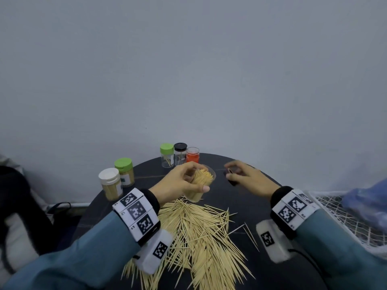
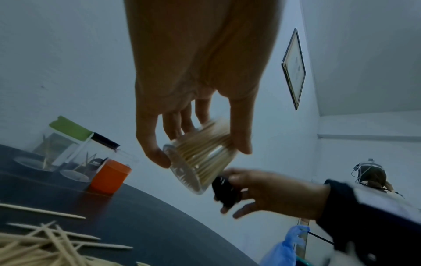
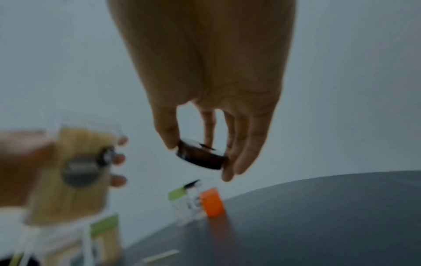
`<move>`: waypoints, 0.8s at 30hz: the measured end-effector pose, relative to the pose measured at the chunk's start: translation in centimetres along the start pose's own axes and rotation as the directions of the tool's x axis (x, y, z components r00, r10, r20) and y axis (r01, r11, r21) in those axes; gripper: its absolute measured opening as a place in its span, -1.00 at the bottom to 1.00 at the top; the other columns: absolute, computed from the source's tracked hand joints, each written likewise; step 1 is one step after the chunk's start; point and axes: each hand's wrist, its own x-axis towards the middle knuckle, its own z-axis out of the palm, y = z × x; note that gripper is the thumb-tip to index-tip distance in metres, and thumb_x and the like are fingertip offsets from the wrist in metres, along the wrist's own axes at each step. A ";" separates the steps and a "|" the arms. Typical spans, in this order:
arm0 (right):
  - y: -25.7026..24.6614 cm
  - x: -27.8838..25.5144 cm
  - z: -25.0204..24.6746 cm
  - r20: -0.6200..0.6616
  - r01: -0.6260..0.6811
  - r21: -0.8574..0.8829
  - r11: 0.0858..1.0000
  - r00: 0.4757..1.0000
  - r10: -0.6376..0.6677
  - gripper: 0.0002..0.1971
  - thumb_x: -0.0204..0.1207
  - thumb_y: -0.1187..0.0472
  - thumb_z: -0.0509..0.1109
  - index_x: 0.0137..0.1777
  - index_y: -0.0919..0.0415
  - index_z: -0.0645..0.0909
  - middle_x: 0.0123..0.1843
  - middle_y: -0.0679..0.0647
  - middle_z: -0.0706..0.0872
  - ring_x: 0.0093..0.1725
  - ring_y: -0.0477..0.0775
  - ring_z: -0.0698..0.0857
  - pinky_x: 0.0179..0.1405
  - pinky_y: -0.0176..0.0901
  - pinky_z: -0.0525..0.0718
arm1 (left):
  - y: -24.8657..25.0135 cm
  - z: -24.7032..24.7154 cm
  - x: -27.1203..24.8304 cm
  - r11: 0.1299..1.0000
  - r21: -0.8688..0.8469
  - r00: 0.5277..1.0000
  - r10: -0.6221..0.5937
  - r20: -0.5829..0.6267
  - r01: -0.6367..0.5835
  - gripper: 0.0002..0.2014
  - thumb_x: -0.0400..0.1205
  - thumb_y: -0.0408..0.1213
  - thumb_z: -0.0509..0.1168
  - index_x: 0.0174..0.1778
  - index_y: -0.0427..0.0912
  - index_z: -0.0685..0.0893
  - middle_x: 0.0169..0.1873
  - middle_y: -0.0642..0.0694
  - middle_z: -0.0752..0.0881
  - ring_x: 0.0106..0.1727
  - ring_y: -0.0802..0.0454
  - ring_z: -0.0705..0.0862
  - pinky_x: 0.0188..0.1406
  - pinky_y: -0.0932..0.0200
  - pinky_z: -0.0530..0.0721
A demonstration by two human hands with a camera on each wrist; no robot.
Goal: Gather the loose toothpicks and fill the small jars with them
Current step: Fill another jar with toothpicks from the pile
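My left hand (image 1: 184, 181) grips a clear jar (image 1: 199, 185) packed with toothpicks, lifted and tilted above the dark round table (image 1: 257, 206). The same jar (image 2: 200, 158) shows between thumb and fingers in the left wrist view. My right hand (image 1: 240, 174) pinches a black lid (image 1: 231, 176) just to the right of the jar; the black lid (image 3: 200, 156) sits between thumb and fingertips. A big heap of loose toothpicks (image 1: 199, 237) lies in front of me.
Two full jars, white-lidded (image 1: 110, 183) and green-lidded (image 1: 125, 170), stand at the left. Green-lidded (image 1: 167, 155), black-lidded (image 1: 180, 153) and orange (image 1: 192, 154) jars stand at the far edge. A white net basket (image 1: 345, 218) with a blue bag (image 1: 368, 206) is at the right.
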 end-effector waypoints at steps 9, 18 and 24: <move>-7.6 0.2 3.5 0.086 0.261 0.243 0.934 0.953 -0.289 -0.78 0.63 0.14 0.25 0.25 0.02 0.50 0.06 0.06 0.68 0.04 0.13 0.71 -0.05 -0.13 0.71 | -0.8 -2.8 -1.7 0.998 -0.018 0.992 0.061 -0.114 -0.063 -0.54 0.38 -0.25 0.55 0.15 0.02 0.56 0.09 -0.08 0.71 0.13 -0.03 0.69 0.18 0.16 0.63; -9.1 1.0 5.2 0.142 0.427 -0.021 0.904 0.896 -0.420 -0.67 0.66 0.07 0.18 0.38 0.14 0.40 0.21 0.11 0.59 0.04 -0.02 0.57 0.05 -0.13 0.56 | -1.2 -4.6 -2.9 0.996 0.061 0.990 0.076 -0.116 -0.069 -0.51 0.46 -0.25 0.50 0.30 -0.07 0.57 0.15 -0.10 0.72 0.18 -0.04 0.69 0.24 0.06 0.65; -9.1 1.3 5.8 0.155 0.402 -0.033 0.915 0.907 -0.393 -0.71 0.64 0.08 0.23 0.31 0.14 0.43 0.15 0.12 0.61 0.12 0.11 0.61 0.21 0.12 0.58 | -1.2 -4.6 -3.1 0.981 0.189 0.985 0.077 -0.155 -0.047 -0.43 0.44 -0.18 0.52 0.38 -0.14 0.56 0.16 -0.06 0.71 0.16 0.07 0.67 0.20 0.16 0.63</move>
